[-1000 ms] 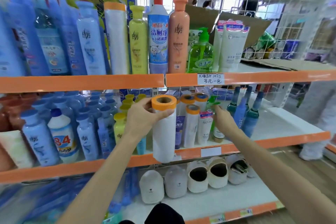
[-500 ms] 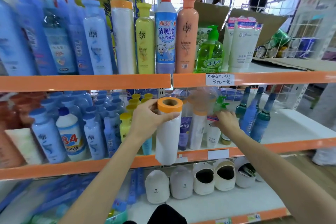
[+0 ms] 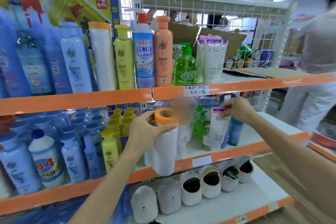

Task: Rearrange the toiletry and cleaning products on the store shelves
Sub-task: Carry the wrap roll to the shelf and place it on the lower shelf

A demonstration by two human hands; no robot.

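Left hand (image 3: 145,129) fingers curl round the orange-capped white roll (image 3: 165,142); right hand (image 3: 238,109) fingers pinch the facial tube (image 3: 219,129)

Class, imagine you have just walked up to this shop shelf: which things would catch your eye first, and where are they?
Front and centre, the left hand holds a white roll with an orange cap at the middle shelf's edge. To its right, the right hand pinches the pink top of a white facial tube standing on that shelf. Above, on the upper shelf, a tall orange bottle and a green pump bottle stand side by side.
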